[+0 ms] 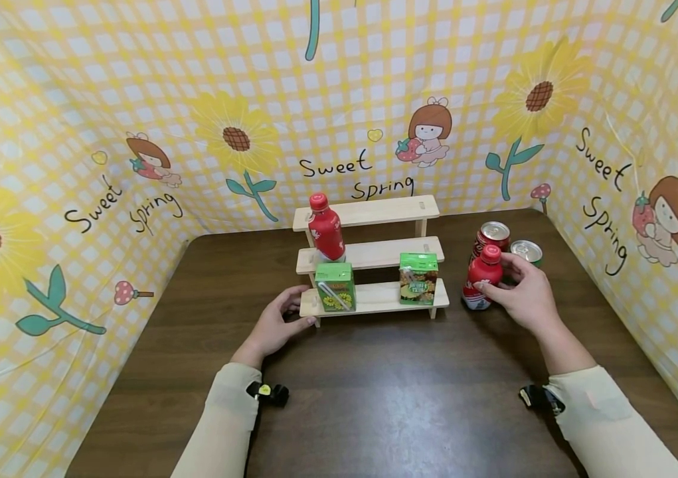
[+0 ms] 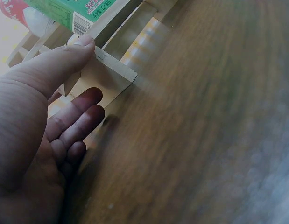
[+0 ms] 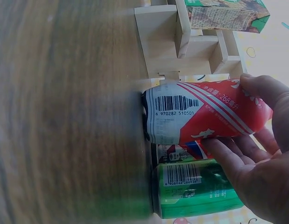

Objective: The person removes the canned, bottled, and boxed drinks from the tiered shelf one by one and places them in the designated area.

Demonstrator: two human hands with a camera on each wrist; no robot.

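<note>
A three-step wooden display shelf stands on the table. At the left end of its lowest step is my left hand, thumb and forefinger about the step's end; the other fingers curl loosely beneath. A green juice carton and a green-brown drink carton sit on that step. On the middle step, at the left, a red bottle stands upright. To the right of the shelf, my right hand grips a second red bottle between thumb and fingers; it is upright at table level.
Behind the gripped bottle stand a dark red can and a green can, close together. A yellow checked cloth forms walls around the brown wooden table. The top step lies close to the back cloth.
</note>
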